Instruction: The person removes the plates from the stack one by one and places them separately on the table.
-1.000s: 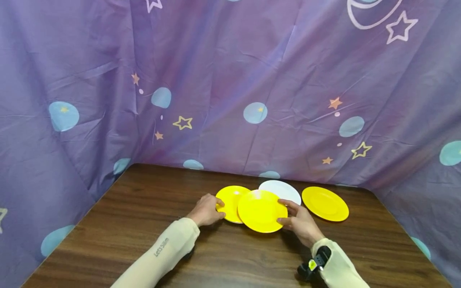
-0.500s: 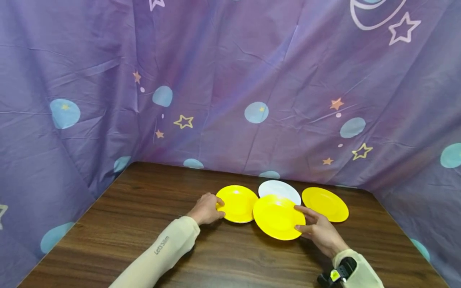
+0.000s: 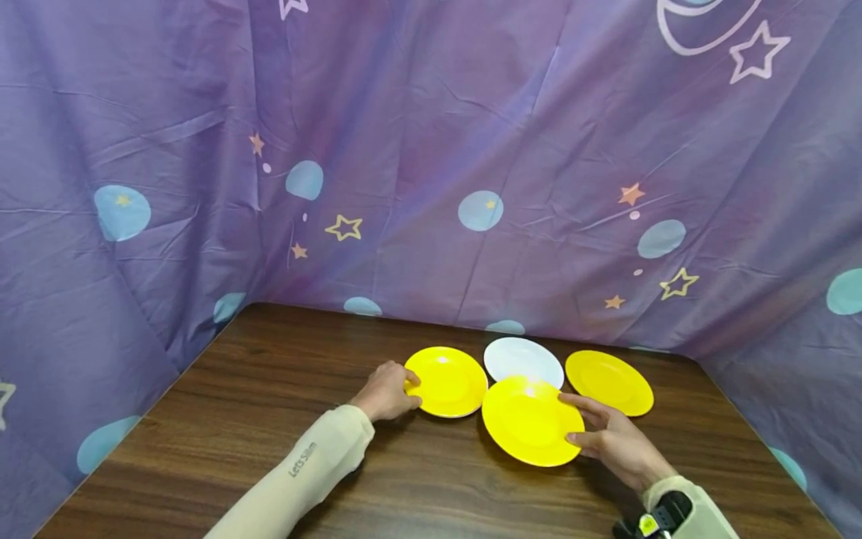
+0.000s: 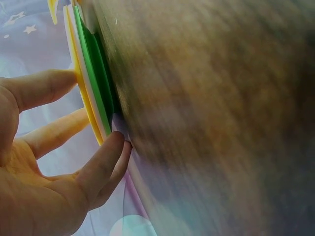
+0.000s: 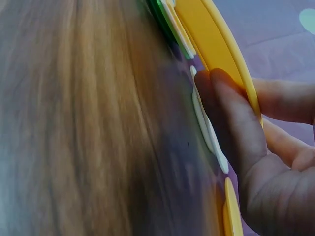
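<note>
A raised yellow plate [image 3: 528, 423] and a plate stack [image 3: 447, 382], 1 hand at each.
The right hand [image 3: 619, 443] pinches the raised yellow plate's right rim above the wooden table [image 3: 303, 359], thumb below, fingers above. The left hand [image 3: 386, 391], digits spread and part-bent, holds the left edge of the plate stack: yellow over white over green. Behind lie a white plate [image 3: 518, 359] and, rightward, a flat yellow plate [image 3: 609, 382].

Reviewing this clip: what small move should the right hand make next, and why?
Probably the right hand should shift its gripped yellow plate, seemingly raised off the table, toward the far-right yellow plate: their colours match, and the left hand holds the plate stack by its edge.
</note>
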`<state>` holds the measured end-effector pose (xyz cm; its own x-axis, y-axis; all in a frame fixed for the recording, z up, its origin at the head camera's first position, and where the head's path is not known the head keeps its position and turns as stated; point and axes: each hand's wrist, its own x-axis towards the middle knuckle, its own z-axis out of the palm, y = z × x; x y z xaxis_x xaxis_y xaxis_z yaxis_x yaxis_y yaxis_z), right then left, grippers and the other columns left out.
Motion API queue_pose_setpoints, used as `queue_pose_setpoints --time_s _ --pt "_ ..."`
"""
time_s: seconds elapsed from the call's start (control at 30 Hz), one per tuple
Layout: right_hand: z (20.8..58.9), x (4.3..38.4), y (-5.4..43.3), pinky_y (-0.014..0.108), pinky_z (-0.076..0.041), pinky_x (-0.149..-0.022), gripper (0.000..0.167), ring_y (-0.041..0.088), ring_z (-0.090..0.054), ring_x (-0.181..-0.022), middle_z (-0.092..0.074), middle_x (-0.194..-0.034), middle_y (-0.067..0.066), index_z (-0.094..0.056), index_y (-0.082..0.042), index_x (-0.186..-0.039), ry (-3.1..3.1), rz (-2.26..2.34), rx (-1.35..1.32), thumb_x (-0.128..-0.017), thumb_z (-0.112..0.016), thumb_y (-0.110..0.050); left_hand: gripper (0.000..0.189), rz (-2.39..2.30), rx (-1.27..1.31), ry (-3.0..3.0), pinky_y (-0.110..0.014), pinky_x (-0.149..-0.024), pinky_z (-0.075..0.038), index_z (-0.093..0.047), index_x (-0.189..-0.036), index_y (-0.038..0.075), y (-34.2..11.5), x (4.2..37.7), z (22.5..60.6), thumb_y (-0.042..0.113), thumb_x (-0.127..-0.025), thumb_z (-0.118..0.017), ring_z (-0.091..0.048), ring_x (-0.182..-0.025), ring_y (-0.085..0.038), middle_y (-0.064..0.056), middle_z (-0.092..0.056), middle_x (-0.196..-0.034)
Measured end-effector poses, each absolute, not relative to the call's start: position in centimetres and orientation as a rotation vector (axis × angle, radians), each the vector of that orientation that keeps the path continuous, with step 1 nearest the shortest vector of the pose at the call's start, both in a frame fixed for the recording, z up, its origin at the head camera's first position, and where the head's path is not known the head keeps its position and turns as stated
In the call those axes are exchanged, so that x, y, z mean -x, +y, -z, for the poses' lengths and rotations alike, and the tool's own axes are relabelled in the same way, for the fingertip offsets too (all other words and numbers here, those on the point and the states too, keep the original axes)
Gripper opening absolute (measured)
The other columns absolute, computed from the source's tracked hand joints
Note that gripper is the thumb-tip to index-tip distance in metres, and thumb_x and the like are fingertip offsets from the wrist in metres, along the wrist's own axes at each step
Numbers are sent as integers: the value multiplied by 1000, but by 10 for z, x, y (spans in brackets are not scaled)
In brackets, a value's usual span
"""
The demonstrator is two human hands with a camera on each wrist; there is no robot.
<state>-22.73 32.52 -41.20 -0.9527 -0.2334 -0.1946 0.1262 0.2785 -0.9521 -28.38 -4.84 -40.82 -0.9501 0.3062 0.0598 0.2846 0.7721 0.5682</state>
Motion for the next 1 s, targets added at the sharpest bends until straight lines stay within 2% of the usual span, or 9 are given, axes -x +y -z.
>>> queue_pose_setpoints --time_s 0.43,0.67,0.9,1.0 --pt "416 220 353 38 -58 -93 78 14 -60 -119 -14 -162 36 -25 5 -155 2212 1652 179 -91 -68 -9 34 -927 -483 2933 -51 -106 -43 -75 -112 2 -48 283 408 17 -82 -80 -56 -117 -34 -15 -72 -114" --pt "418 218 362 37 -59 -91 77 10 -63 -113 -28 -156 35 -24 8 -154 2215 1639 218 -92 -67 -8 34 -927 -482 2927 -51 -107 -43 -75 -113 2 -47 283 409 18 -83 -79 -56 -118 -34 -15 -71 -115" --pt "420 216 363 38 -59 -91 80 14 -61 -116 -22 -157 40 -23 8 -154 2234 1622 189 -91 -68 -9 34 -923 -498 2943 -51 -106 -44 -75 -112 2 -47 283 408 18 -82 -80 -57 -116 -35 -15 -72 -114" --pt "421 217 363 39 -59 -91 80 14 -62 -116 -24 -156 40 -23 8 -154 2232 1631 201 -91 -69 -9 34 -917 -499 2948 -50 -105 -44 -75 -112 2 -47 283 407 18 -82 -80 -58 -116 -35 -15 -72 -114"
